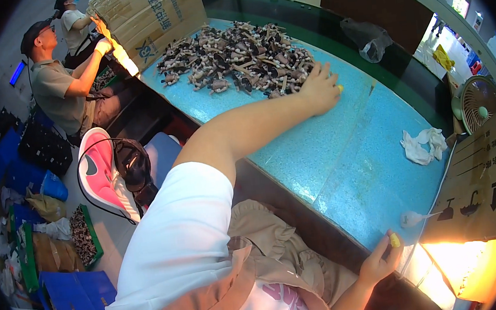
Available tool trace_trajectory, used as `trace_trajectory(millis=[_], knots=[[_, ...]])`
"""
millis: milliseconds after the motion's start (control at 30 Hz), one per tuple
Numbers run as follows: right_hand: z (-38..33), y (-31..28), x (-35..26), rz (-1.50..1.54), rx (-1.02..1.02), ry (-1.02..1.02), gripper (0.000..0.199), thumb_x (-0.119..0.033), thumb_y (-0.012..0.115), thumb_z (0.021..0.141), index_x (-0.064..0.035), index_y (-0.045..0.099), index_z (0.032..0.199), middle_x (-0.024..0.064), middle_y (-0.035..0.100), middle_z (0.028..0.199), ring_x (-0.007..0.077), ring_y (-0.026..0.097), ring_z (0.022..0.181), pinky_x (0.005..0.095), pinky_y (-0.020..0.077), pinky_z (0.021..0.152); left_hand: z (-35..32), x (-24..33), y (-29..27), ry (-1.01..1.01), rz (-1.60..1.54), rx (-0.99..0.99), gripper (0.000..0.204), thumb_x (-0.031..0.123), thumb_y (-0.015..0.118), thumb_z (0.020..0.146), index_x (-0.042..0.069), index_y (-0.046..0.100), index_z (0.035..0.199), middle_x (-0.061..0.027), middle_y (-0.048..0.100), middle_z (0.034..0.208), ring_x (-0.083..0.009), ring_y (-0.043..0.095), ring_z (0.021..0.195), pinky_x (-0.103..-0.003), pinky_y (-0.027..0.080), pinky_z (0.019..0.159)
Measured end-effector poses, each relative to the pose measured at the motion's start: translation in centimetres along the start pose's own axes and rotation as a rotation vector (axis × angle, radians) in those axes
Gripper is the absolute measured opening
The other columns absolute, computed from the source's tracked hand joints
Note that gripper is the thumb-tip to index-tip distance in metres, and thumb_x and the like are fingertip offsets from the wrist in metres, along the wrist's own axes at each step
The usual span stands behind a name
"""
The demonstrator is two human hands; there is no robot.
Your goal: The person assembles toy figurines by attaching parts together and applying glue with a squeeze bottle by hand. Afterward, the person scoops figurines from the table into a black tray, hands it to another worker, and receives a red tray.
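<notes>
My left arm stretches across the blue tabletop (279, 170). At its end, my left hand (320, 89) lies at the right edge of a heap of small pieces (239, 58), its fingers apart. The pieces are black, brown and cream, like little doll figures. Yellow shows at one digit of that hand, likely a finger cover. Near the table's front right edge, my right hand (380, 261) is raised with its fingers bent together in a pinch. One of its fingertips has a yellow cover (394, 240). Whatever those fingers hold is too small to make out.
Beside my right hand lies a small translucent bottle with a thin nozzle (411, 218). A crumpled white cloth (424, 145), a fan (479, 105) and a cardboard box (475, 188) are on the right. Cardboard (148, 22) borders the heap. Two people sit at far left, near a pink shoe (105, 170).
</notes>
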State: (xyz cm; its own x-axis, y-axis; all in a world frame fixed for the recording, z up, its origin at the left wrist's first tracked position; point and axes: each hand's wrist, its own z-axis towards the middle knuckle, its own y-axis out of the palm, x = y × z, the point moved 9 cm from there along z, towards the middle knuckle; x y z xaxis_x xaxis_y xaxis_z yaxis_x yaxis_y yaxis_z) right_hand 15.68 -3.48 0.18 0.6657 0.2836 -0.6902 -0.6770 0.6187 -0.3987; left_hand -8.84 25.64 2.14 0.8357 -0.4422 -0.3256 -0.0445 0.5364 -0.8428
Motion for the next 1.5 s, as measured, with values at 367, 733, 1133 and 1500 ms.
trace_trajectory(millis=[367, 733, 1133, 1500], knots=[[0.1, 0.2, 0.1, -0.042, -0.048, -0.098, 0.012, 0.001, 0.05, 0.086, 0.0077, 0.055, 0.095, 0.0157, 0.058, 0.092, 0.0245, 0.056, 0.084, 0.0324, 0.045, 0.076, 0.3, -3.9, 1.9, -0.23, 0.139, -0.123, 0.037, 0.036, 0.048, 0.084, 0.012, 0.06, 0.11, -0.017, 0.049, 0.119, -0.0406, 0.034, 0.12, -0.057, 0.019, 0.099], [-0.1, -1.1, 0.8, -0.033, 0.02, -0.118, 0.018, -0.009, 0.054, 0.088, 0.0039, 0.061, 0.099, 0.0128, 0.063, 0.095, 0.0198, 0.06, 0.085, 0.0266, 0.0485, 0.074, -22.9, -2.0, -13.9, -0.329, -0.497, 0.411, 0.043, 0.014, 0.063, 0.069, 0.011, 0.053, 0.111, -0.0121, 0.046, 0.122, -0.0329, 0.042, 0.113, -0.044, 0.032, 0.093], [0.2, 0.4, 1.4, -0.047, -0.169, -0.014, 0.021, -0.008, 0.051, 0.09, 0.009, 0.055, 0.101, 0.0142, 0.06, 0.101, 0.0188, 0.058, 0.092, 0.0272, 0.0479, 0.081, -60.3, -5.0, -6.8, -0.879, 0.243, -1.051, 0.061, 0.036, 0.069, 0.067, 0.013, 0.05, 0.12, -0.0153, 0.014, 0.144, -0.0384, 0.041, 0.108, -0.052, 0.036, 0.088], [0.1, 0.3, 1.4, -0.053, -0.154, 0.01, 0.02, -0.007, 0.051, 0.09, 0.0091, 0.055, 0.1, 0.0151, 0.06, 0.1, 0.0201, 0.059, 0.091, 0.0274, 0.0487, 0.081, -65.6, -8.3, -1.0, -0.492, 0.612, -1.569, 0.035, 0.029, 0.055, 0.079, 0.017, 0.059, 0.112, -0.0129, 0.055, 0.112, -0.0322, 0.052, 0.098, -0.049, 0.041, 0.081]])
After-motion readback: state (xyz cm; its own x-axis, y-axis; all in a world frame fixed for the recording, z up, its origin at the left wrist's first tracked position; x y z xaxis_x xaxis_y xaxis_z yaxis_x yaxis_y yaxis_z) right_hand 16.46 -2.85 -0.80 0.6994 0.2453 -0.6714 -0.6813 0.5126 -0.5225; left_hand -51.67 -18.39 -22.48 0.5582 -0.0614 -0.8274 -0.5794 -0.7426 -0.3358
